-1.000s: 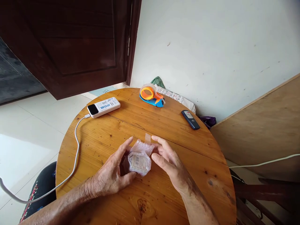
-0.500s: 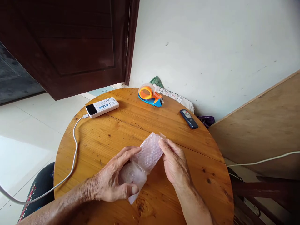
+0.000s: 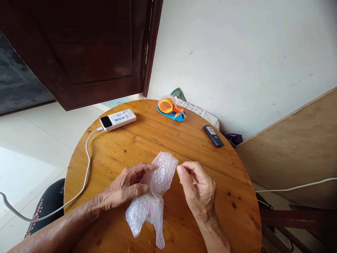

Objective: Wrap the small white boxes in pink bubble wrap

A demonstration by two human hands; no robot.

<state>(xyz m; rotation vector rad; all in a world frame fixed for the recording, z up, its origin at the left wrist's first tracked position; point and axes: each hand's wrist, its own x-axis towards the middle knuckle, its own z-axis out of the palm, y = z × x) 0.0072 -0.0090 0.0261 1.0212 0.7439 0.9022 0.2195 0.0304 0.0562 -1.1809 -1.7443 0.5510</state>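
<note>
While your left hand (image 3: 122, 189) holds the bubble wrap (image 3: 164, 172) between parted thumb and fingers over the table (image 3: 223, 172), your right hand (image 3: 198, 188), fingertips pinched together beside its upper corner, angles inward.

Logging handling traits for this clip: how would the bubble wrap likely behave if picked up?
The bubble wrap is probably floppy, since its flaps splay and crease. The film itself is likely light, being thin and translucent. Its glossy surface might slip a little.
</note>
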